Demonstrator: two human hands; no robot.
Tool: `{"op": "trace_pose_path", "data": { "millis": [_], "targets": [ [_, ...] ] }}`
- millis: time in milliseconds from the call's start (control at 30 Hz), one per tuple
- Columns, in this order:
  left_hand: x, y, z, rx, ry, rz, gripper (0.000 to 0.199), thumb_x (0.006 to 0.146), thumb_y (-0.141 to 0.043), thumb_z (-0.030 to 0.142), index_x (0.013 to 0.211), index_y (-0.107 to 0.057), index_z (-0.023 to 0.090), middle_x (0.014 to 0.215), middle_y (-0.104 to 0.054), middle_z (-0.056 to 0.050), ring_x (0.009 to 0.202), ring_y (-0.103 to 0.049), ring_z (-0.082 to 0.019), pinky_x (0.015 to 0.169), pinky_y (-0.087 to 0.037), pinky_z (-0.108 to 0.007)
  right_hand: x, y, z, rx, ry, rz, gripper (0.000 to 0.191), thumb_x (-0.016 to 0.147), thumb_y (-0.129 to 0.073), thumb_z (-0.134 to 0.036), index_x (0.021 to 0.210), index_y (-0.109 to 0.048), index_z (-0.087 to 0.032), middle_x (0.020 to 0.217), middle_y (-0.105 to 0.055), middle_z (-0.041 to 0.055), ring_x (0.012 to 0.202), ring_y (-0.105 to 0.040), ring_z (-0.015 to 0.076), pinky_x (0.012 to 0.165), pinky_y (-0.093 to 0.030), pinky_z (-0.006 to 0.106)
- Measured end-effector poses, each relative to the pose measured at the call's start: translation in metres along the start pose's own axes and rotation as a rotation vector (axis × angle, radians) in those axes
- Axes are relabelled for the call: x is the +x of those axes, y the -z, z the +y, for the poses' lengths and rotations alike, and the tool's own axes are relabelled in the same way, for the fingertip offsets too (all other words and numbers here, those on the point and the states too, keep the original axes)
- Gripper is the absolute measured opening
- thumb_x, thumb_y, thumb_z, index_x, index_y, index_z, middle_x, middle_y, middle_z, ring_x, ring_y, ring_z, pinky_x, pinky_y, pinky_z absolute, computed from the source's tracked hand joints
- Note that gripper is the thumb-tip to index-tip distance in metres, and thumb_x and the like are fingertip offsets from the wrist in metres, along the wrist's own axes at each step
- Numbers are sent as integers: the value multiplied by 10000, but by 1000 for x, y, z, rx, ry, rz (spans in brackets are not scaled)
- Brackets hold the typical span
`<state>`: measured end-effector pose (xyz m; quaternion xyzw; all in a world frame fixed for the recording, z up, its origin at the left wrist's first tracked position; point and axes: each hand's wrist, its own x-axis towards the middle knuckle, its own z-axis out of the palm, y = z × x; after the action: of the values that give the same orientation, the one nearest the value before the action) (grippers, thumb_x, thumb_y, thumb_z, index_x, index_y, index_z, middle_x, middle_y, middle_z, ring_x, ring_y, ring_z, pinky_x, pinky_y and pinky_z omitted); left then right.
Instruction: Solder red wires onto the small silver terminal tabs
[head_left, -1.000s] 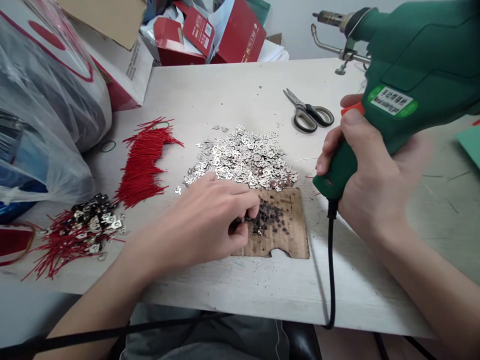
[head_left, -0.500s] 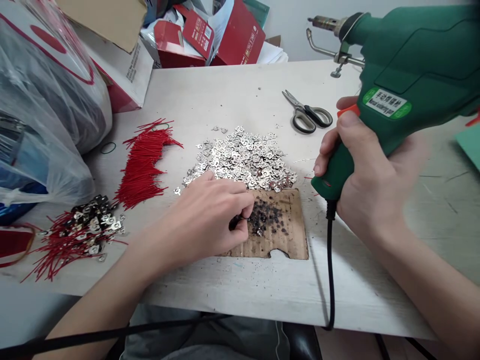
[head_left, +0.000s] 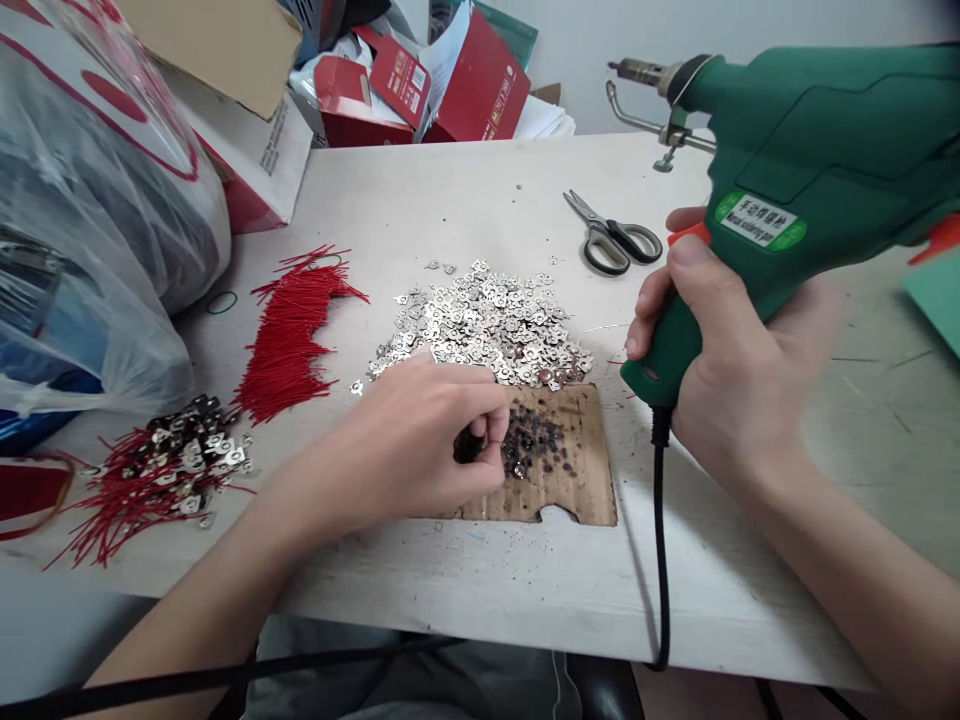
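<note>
On the scorched cardboard [head_left: 559, 480] lies a small metal tab [head_left: 519, 466], just at the tips of my left hand [head_left: 409, 450]; that hand is curled nearly closed, thumb and forefinger pinched together at the tab, though I cannot tell whether they actually grip it. My right hand [head_left: 724, 370] is wrapped tight around the grip of the green solder gun [head_left: 795, 190], a finger by its orange trigger, the tip raised well above the bench [head_left: 465, 200] and pointing away. I judge it best to pin the tab flat on the cardboard and keep my fingertips back from the joint. Behind the cardboard sits the tab pile [head_left: 487, 325], red wires [head_left: 289, 330] to the left, scissors [head_left: 615, 238] beyond
</note>
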<state>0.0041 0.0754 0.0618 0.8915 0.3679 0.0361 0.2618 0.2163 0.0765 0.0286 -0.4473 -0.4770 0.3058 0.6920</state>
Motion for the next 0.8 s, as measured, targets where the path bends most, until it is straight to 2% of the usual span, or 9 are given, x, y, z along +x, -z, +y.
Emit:
{"op": "trace_pose_path", "data": {
  "millis": [167,300,433,600,800],
  "targets": [
    [-4,10,-2,-579,138,62,95,826,-580,145,755,-578,208,669,-478,58,602,-368,-83,535,-297,-252,-1,1,0,-15,-52,10,117,909,-709,-320,979,-680,-230,665,-565,-6,453,-494,158,401,-379,307],
    [-5,11,-5,-799,199,88,76,830,-601,170,761,-577,193,654,-452,55,575,-340,-72,506,-267,-241,-4,3,-1,-20,-93,1,147,921,-709,-336,985,-672,-209,692,-581,9,472,-510,169,424,-393,316],
    [-4,11,-5,-840,212,108,71,817,-605,170,756,-571,182,653,-459,55,575,-355,-62,507,-282,-225,-5,4,-3,-32,-95,-4,161,926,-710,-336,979,-656,-193,693,-579,14,477,-510,178,439,-401,328],
    [-5,12,-3,-761,208,119,50,821,-567,205,778,-547,191,680,-472,43,599,-397,-73,522,-337,-227,-4,3,-2,-14,-89,5,172,914,-724,-330,1014,-691,-193,701,-578,15,475,-506,173,427,-384,319],
    [-5,13,-3,-779,215,126,53,808,-566,203,762,-541,190,675,-469,41,591,-391,-71,512,-332,-228,-4,3,-1,-23,-95,0,161,919,-720,-334,1008,-692,-202,693,-576,14,474,-503,175,425,-378,315]
  ]
}}
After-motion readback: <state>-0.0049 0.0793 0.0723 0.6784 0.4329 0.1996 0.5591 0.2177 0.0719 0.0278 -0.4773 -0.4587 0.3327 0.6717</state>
